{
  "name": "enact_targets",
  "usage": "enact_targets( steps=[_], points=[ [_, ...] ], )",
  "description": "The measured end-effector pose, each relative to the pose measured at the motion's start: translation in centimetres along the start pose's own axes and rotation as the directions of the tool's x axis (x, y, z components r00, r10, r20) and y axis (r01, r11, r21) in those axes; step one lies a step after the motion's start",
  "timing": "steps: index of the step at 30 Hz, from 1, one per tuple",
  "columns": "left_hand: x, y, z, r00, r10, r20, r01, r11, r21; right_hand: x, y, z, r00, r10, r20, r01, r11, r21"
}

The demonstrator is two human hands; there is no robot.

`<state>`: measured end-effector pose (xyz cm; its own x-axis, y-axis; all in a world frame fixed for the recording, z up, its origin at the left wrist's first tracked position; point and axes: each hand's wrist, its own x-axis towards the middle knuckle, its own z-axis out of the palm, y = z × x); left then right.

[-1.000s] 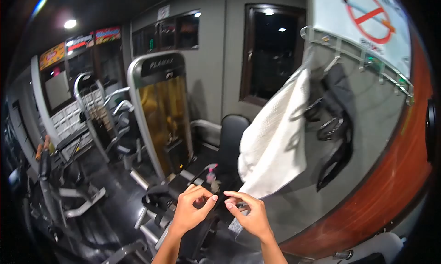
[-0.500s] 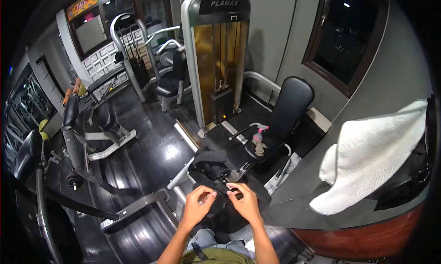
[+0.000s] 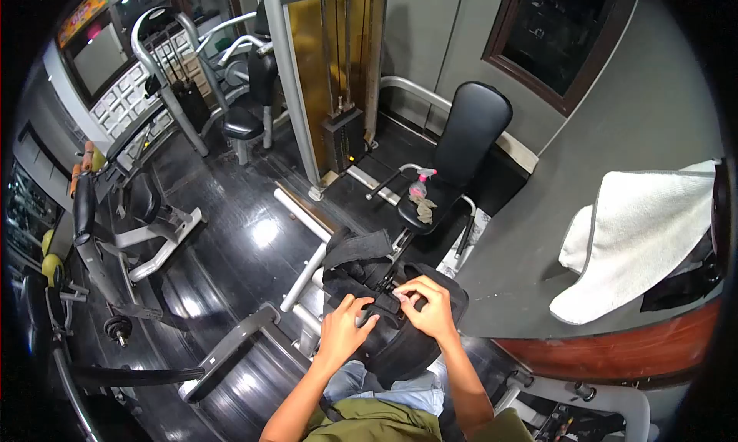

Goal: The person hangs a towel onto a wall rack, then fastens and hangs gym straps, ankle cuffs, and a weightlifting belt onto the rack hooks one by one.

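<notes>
A black bag-like thing [image 3: 407, 350] with straps and padded flaps lies in front of my body. A wide black flap [image 3: 360, 250] folds over its far side. My right hand [image 3: 429, 310] is closed in a pinch at a dark strap piece [image 3: 387, 301] near the bag's middle; what its fingertips hold is too small to make out. Beside it, my left hand [image 3: 346, 328] rests at the bag's left part, thumb and fingers apart, with nothing visible in them.
A white towel [image 3: 626, 238] lies on the grey counter [image 3: 511, 288] at right. Ahead, a spray bottle [image 3: 418, 187] and a crumpled cloth [image 3: 423, 209] sit on a black machine seat. A weight-stack machine [image 3: 330, 81] stands beyond, with more gym machines [image 3: 165, 219] at left.
My view has tilted down and shifted right. My left hand's fingers have spread from a near-pinch, while my right hand stays pinched at the bag. The bag's far flap looks more raised.
</notes>
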<state>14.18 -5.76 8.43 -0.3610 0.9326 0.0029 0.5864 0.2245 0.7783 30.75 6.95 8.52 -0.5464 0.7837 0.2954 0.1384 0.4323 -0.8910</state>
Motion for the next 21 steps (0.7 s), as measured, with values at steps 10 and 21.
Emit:
enact_targets(
  steps=[10, 21],
  points=[
    [1.2, 0.0, 0.2, 0.965, 0.225, -0.133, -0.200, 0.963, 0.179, -0.1, 0.0, -0.5, 0.993, 0.119, -0.007, -0.118, 0.990, 0.072],
    [2.5, 2.0, -1.1, 0.856, 0.481, -0.191, -0.444, 0.872, 0.206, -0.9, 0.0, -0.2, 0.999, 0.017, -0.034, -0.016, 1.000, 0.005]
  ],
)
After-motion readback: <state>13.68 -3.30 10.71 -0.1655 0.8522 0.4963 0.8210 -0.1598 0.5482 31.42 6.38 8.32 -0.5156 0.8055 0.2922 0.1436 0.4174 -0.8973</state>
